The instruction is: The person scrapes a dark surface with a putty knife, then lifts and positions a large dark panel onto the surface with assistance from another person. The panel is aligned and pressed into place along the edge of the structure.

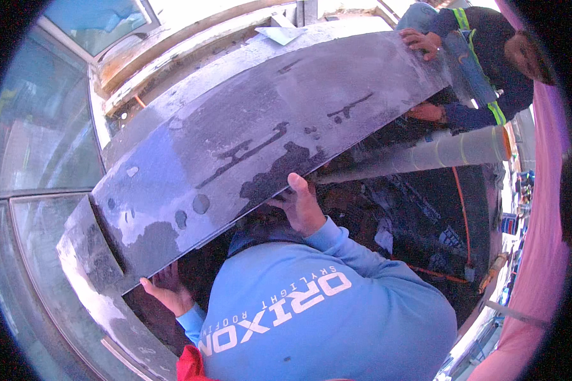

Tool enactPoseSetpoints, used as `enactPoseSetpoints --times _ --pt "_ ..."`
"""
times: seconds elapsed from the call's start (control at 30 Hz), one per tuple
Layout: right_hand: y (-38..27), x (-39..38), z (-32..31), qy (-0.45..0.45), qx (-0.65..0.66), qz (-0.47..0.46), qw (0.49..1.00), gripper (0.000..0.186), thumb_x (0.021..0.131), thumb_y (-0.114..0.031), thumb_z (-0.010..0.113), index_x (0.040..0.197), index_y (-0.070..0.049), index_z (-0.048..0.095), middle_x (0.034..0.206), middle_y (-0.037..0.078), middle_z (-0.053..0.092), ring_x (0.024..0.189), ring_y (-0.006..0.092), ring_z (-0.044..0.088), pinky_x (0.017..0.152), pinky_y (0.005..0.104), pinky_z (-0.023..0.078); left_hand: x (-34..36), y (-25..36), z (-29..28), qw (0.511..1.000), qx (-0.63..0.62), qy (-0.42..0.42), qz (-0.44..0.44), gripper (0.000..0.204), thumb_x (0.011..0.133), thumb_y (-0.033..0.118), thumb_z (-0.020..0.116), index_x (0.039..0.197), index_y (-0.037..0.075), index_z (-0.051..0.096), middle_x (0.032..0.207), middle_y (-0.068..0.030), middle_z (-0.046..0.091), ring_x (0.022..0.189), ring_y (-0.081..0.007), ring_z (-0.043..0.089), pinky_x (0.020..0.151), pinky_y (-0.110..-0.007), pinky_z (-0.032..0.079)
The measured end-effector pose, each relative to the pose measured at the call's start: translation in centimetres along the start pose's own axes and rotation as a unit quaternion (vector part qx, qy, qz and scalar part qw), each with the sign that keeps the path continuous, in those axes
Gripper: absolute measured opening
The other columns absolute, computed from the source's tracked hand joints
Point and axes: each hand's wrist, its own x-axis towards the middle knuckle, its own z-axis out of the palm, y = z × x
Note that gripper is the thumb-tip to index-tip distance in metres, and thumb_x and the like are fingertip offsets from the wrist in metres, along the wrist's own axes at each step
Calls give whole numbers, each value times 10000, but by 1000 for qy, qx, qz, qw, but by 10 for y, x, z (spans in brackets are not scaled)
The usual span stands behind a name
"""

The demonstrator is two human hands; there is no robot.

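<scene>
A large, scuffed grey sheet panel (pixel 235 108) with dark wet-looking patches stretches diagonally before me, tilted up from left to right. My left hand (pixel 170 292) grips its near edge at the lower left, thumb outside and fingers passing beneath. Farther right, my right hand (pixel 303 208) holds the same edge, thumb up and fingers partly hidden under the panel. At its far right end, a co-worker's hand (pixel 422 44) lies on top, while their other hand (pixel 428 113) is at the underside. My light blue sleeves and printed top fill the lower middle.
Framed glass panes (pixel 41 120) stand along the left. Beyond the panel runs a worn timber ledge (pixel 171 57). A grey roll (pixel 451 150) lies to the right, above a dark surface (pixel 419 219) crossed by an orange cord (pixel 461 216). Pink fabric (pixel 535 254) hangs at the right.
</scene>
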Motion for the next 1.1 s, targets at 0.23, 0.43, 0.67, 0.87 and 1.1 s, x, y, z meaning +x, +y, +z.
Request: enactPoseSetpoints --times 0.23,0.43,0.67,0.87,1.1 --pt "5 5 -1 2 -42 4 999 612 908 -513 585 1354 -106 487 1316 108 571 1251 308 527 1038 581 417 -8 6 8 1000 20 12 7 670 944 593 484 1402 104 470 1362 -126 535 1232 -300 531 1013 -517 455" --pt "9 6 -7 13 -117 2 993 564 944 -571 473 1316 -149 517 1305 97 584 1212 320 552 985 583 461 -2 2 5 1000 4 -9 14 501 953 442 514 1337 121 511 1307 -76 574 1200 -278 557 968 -526 484" --pt "11 3 -2 -3 -81 -16 997 682 916 -621 480 1406 -146 471 1384 109 539 1290 337 494 1020 593 424 -4 7 -3 998 -34 -56 -12 562 947 511 558 1338 111 499 1251 -63 601 1166 -266 575 988 -500 477" --pt "8 5 -3 -4 -58 -19 998 692 905 -637 501 1421 -178 449 1397 102 536 1317 336 477 1027 617 407 -9 13 11 998 -49 -19 -19 608 909 524 632 1285 58 522 1209 -64 607 1105 -225 579 924 -448 495" --pt "7 5 -5 2 -77 -21 997 676 910 -622 508 1429 -194 438 1400 108 534 1305 339 489 1025 617 422 -10 20 17 998 -61 -9 -35 616 887 499 672 1255 26 530 1157 -75 611 1053 -200 588 897 -416 498"
